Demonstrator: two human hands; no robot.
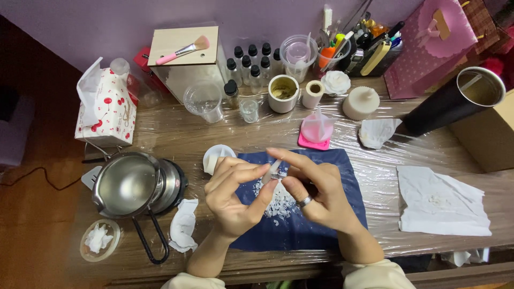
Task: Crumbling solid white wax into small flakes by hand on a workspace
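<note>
Both hands meet just above the dark blue cloth (321, 225), and between them is a small white wax piece (272, 172), thin and pale. The left hand (233, 198) has its grip pinched on the lower end with thumb and forefinger; the right hand (316, 190), a ring on 1 finger, pinches the upper end the same way. It looks light and brittle, likely to crumble or flake if squeezed, so a gentle hold by the ends seems wise. White shavings (276, 203) lie scattered on the cloth right beneath.

The tabletop (460, 160) is wrapped in clear plastic film, glossy and probably a bit slippery. To the left stands a metal melting pot (128, 184) with a black handle, and near it a small dish of white scraps (99, 239). Further back are a pink silicone cup (316, 128), a clear measuring cup (204, 100), black-capped bottles (251, 64) and a tissue box (104, 109), against a purple wall (80, 21).
</note>
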